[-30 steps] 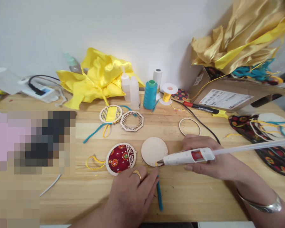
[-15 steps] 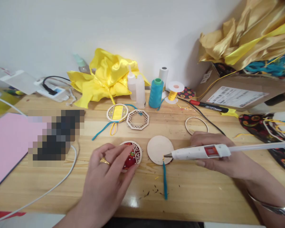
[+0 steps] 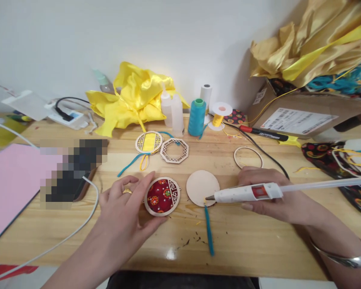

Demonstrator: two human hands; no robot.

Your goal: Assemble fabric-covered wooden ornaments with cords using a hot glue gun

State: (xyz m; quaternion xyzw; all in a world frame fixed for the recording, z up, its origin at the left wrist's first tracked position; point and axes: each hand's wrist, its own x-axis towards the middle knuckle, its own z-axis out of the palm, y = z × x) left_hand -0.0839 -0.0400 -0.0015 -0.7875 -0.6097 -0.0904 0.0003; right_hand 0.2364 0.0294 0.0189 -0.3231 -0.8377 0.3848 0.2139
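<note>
My right hand (image 3: 291,214) grips a white hot glue gun (image 3: 237,195) with a clear glue stick running out of its rear. The metal nozzle is at the lower edge of a plain round wooden disc (image 3: 202,188), by a bit of yellow thread. From that spot a teal tassel (image 3: 209,233) trails down over the table. To the left lies a round wooden ornament (image 3: 161,196) with red patterned fabric and a cut-out lattice along its right side. My left hand (image 3: 129,208) rests around the ornament's left edge, thumb and fingers spread apart.
Behind are an octagonal lattice frame (image 3: 175,151), a yellow-backed ornament (image 3: 149,143) and a thin wooden ring (image 3: 248,157). Yellow satin (image 3: 132,100), a teal thread cone (image 3: 196,118) and a cardboard box (image 3: 307,112) line the wall. A phone (image 3: 81,172) and white cable (image 3: 78,228) lie left.
My left hand has opened and shifted left off the red ornament, uncovering its fabric. The glue gun's nozzle stays at the disc's lower edge.
</note>
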